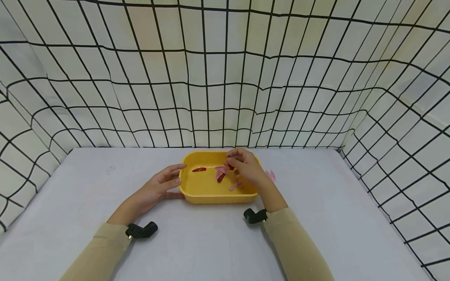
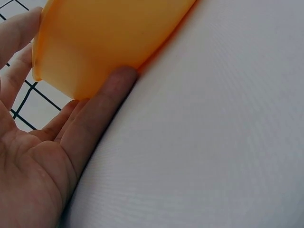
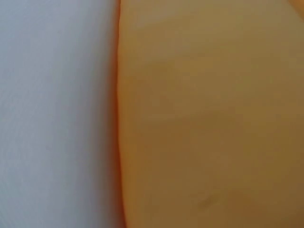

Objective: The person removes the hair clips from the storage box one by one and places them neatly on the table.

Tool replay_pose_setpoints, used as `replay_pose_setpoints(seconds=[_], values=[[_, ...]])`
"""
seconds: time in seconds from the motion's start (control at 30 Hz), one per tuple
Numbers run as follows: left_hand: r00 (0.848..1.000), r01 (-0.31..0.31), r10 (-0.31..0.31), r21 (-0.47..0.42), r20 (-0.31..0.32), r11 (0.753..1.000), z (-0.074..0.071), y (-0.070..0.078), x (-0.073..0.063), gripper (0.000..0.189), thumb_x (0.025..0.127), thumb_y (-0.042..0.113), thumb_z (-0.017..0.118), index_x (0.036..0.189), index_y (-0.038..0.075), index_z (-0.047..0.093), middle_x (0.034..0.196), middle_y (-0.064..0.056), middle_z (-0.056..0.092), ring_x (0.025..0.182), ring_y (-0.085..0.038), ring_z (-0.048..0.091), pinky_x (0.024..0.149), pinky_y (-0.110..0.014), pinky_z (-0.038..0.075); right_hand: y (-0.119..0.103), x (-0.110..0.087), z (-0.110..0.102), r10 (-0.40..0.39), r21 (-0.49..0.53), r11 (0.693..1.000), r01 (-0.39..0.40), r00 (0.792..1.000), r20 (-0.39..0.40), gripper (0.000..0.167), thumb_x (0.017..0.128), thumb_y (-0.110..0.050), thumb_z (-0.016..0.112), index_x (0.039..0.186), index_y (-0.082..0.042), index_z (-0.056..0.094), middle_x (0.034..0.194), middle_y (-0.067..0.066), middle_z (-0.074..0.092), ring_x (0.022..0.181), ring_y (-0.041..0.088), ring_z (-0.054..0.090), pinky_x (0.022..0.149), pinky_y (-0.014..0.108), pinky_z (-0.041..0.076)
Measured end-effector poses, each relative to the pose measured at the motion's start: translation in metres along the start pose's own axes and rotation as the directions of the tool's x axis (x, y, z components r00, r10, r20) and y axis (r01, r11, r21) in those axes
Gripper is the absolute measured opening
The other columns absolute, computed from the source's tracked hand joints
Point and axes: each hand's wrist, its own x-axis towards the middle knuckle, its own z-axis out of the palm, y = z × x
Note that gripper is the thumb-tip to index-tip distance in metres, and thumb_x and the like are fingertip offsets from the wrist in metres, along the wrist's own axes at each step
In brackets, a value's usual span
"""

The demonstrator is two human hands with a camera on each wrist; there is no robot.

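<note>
A yellow plastic tray (image 1: 218,198) stands on the white table, with pink and dark red hair clips in it. My right hand (image 1: 246,166) reaches in over its right side and pinches a dark red hair clip (image 1: 231,166) between thumb and fingers. Under that hand lies a small group of pink clips (image 1: 221,170). At the tray's left end, my left hand (image 1: 154,189) rests fairly straight fingers against the rim and outer wall; the left wrist view shows them touching the tray (image 2: 118,38). Only the tray's wall (image 3: 204,118) fills the right wrist view, without the hand.
A red clip (image 1: 199,169) lies apart on the tray's left half, and a pink clip (image 1: 234,186) near its front right. Outside the tray, pink clips (image 1: 270,175) lie on the table (image 1: 211,242). Black wire grid (image 1: 225,84) surrounds the back and sides.
</note>
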Motion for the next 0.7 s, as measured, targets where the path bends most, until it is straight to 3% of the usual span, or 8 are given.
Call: replay_pose_setpoints(seconds=[0.07, 0.23, 0.47, 0.7], values=[[1.0, -0.002, 0.002, -0.001, -0.003, 1.0, 0.0001, 0.0002, 0.0001, 0.054, 0.105, 0.016, 0.052, 0.155, 0.015, 0.033, 0.159, -0.017, 0.027, 0.136, -0.041, 0.042, 0.093, -0.051, 0.056, 0.0003, 0.0006, -0.0003, -0.008, -0.018, 1.0, 0.008, 1.0, -0.01, 0.024, 0.103, -0.012, 0.055, 0.122, 0.001, 0.058, 0.103, 0.011, 0.07, 0.091, 0.032, 0.058, 0.072, 0.033, 0.054], [1.0, 0.009, -0.009, 0.005, -0.005, 1.0, 0.002, -0.0021, -0.0019, 0.054, 0.104, 0.018, 0.053, 0.155, 0.016, 0.033, 0.159, -0.016, 0.028, 0.134, -0.039, 0.045, 0.094, -0.05, 0.056, 0.0014, -0.0021, 0.0002, -0.002, -0.053, 0.999, 0.001, 1.0, -0.017, 0.022, 0.103, -0.009, 0.054, 0.12, 0.003, 0.061, 0.103, 0.012, 0.071, 0.101, 0.034, 0.061, 0.085, 0.029, 0.052], [1.0, 0.018, -0.018, 0.006, -0.008, 1.0, 0.0027, -0.0066, -0.0037, 0.053, 0.104, 0.019, 0.053, 0.154, 0.017, 0.035, 0.158, -0.017, 0.028, 0.132, -0.038, 0.047, 0.094, -0.05, 0.056, 0.0027, -0.0055, 0.0014, 0.017, -0.073, 0.997, -0.016, 1.0, 0.003, 0.026, 0.099, -0.011, 0.061, 0.124, -0.004, 0.062, 0.104, 0.016, 0.065, 0.088, 0.035, 0.058, 0.061, 0.026, 0.05], [1.0, -0.004, 0.004, 0.016, -0.003, 1.0, 0.0, -0.0024, -0.0011, 0.053, 0.105, 0.018, 0.053, 0.154, 0.016, 0.034, 0.158, -0.018, 0.028, 0.132, -0.039, 0.047, 0.093, -0.051, 0.056, 0.0002, -0.0019, 0.0, -0.012, -0.055, 0.998, 0.013, 1.0, 0.019, 0.022, 0.098, -0.006, 0.061, 0.117, 0.002, 0.068, 0.109, 0.021, 0.067, 0.076, 0.026, 0.059, 0.065, 0.024, 0.056]])
